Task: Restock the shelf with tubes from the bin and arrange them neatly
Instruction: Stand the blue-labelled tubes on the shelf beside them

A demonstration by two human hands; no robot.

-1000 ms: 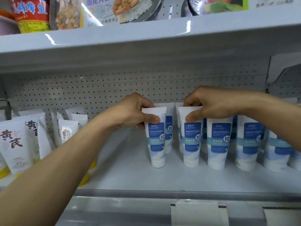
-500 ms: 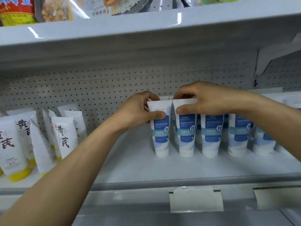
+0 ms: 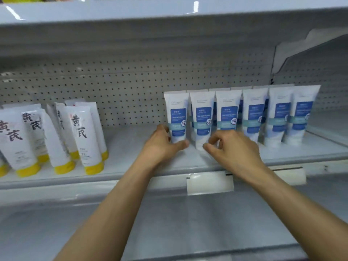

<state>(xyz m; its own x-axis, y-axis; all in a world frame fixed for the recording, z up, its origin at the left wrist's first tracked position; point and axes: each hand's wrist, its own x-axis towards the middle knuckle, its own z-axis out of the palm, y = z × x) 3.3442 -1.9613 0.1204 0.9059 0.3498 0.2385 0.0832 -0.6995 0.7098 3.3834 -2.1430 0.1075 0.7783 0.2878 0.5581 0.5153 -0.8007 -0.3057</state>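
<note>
White tubes with blue labels stand cap-down in a row [image 3: 278, 117] on the right half of the white shelf [image 3: 130, 147], with more behind them. My left hand [image 3: 162, 147] grips the base of the leftmost blue tube [image 3: 177, 113], thumb across the front of its cap. Beside it, my right hand [image 3: 231, 149] pinches the cap end of the second blue tube [image 3: 202, 117] with thumb and curled fingers. Both tubes stand upright, close together and in line with the row. No bin is in view.
White tubes with yellow caps [image 3: 82, 132] lean together at the shelf's left end. A bare gap separates them from the blue row. A pegboard [image 3: 122, 85] backs the shelf, an upper shelf [image 3: 169, 14] hangs overhead, and a blank label holder [image 3: 210, 182] sits on the front rail.
Both hands have slid down from the tops of the two leftmost blue tubes to their caps. The view has tilted downward and pulled back.
</note>
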